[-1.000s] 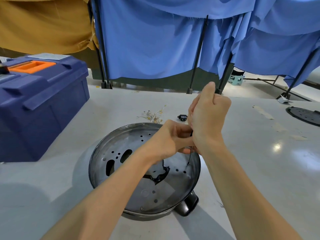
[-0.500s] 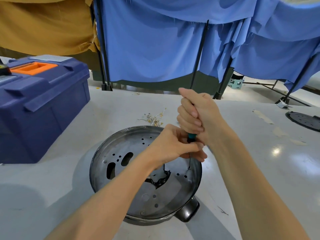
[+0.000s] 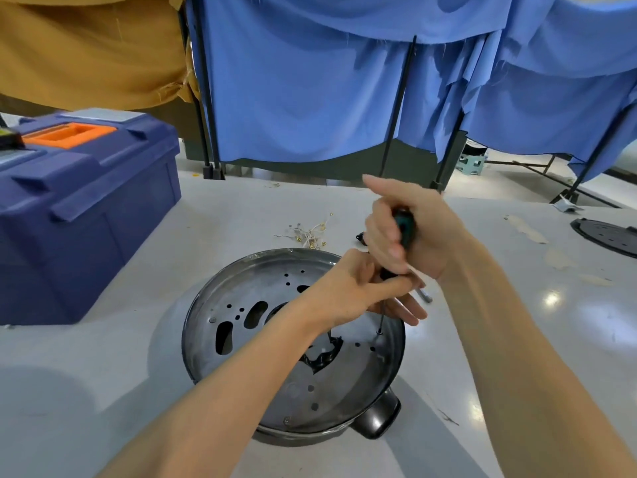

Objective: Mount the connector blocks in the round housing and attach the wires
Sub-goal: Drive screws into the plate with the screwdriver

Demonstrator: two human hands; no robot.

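Head view: my right hand (image 3: 435, 236) grips the screwdriver (image 3: 406, 227) (green handle), left hand (image 3: 350, 289) pinching its shaft, tip in the round housing (image 3: 238, 294).

Bright overhead light; glare spots on table (image 3: 586, 326) at 3 o'clock, soft shadows at 8 o'clock, edges bowed, toolbox (image 3: 86, 215) slightly blurred.

1. The round housing (image 3: 241, 298) read dark steel grey on my feed, its floor dotted with small black holes and a few black oval cut-outs.
2. The screwdriver (image 3: 406, 229) handle showed teal green banded with black.
3. The wires (image 3: 310, 232) were white, tipped in brassy gold.
4. The toolbox (image 3: 86, 208) was navy blue with an orange inset on its lid.
5. The counter (image 3: 103, 374) looked pale grey-white and glossy.
6. I saw plain blue curtains (image 3: 310, 98) behind, and a mustard-yellow cloth (image 3: 86, 46) beside them.
7. The knob (image 3: 379, 415) at the housing's rim was black.
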